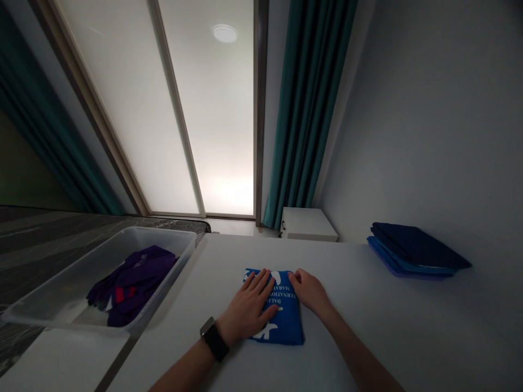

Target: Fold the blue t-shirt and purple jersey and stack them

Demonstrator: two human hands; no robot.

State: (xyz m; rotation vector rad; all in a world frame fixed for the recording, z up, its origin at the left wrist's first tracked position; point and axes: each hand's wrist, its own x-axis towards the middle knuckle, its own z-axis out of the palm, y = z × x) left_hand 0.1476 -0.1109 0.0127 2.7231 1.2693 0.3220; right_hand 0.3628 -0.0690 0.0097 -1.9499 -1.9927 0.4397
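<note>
A folded blue cloth (286, 325) with white print and lettering, upside down to me, lies flat on the white table (216, 356). My left hand (254, 305), with a black watch (214, 338) on the wrist, rests palm down over its left half, fingers stretched out. At the cloth's far right corner, my right hand (307, 288) has its fingers curled closed on the edge. Part of the print is hidden under my left hand.
On the left stands a clear plastic bin (161, 231) holding crumpled purple fabric (141, 277). A stack of folded dark and bright blue cloths (417, 247) sits at the right by the wall. Beyond the table are a white cabinet (308, 223) and teal curtains (308, 120).
</note>
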